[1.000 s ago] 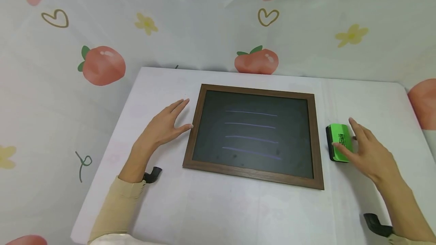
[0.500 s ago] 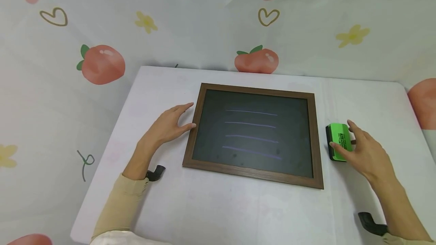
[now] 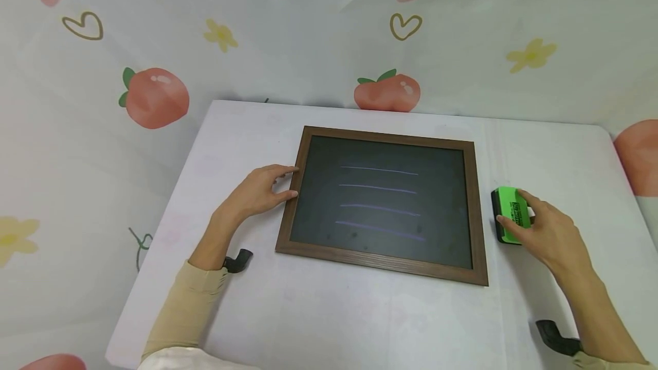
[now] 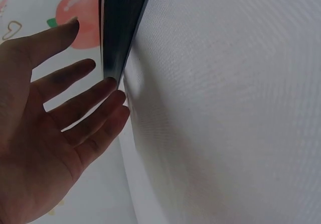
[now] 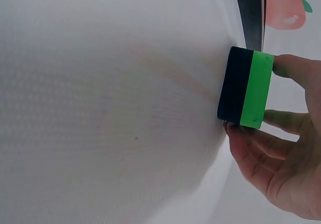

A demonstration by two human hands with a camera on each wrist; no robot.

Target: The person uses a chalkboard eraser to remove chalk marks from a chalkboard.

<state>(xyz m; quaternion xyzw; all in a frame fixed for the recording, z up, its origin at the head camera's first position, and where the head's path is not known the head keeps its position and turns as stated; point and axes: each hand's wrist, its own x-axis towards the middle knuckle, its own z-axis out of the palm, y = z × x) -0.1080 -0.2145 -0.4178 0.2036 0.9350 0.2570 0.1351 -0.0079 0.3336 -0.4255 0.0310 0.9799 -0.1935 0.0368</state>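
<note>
A small blackboard (image 3: 380,201) in a brown wooden frame lies flat on the white table, with several thin purple lines drawn across it. My left hand (image 3: 254,192) is at the frame's left side, its thumb and forefinger reaching the wood. In the left wrist view its fingers (image 4: 83,101) are loosely extended beside the frame's edge (image 4: 118,33). To the right of the board lies a green eraser (image 3: 506,201) with a black pad (image 5: 234,86). My right hand (image 3: 557,238) pinches it, thumb on one side and fingers on the other.
White table (image 3: 349,318) surface surrounds the board. A pale cloth backdrop (image 3: 298,33) with printed peaches and flowers hangs behind and to the left. A black curved piece sits at each wrist, on the left wrist (image 3: 239,261) and the right wrist (image 3: 557,338).
My left hand has moved slightly right and down to the board's frame. My right hand has moved left, closing its thumb and fingers onto the eraser. Board and eraser stay put.
</note>
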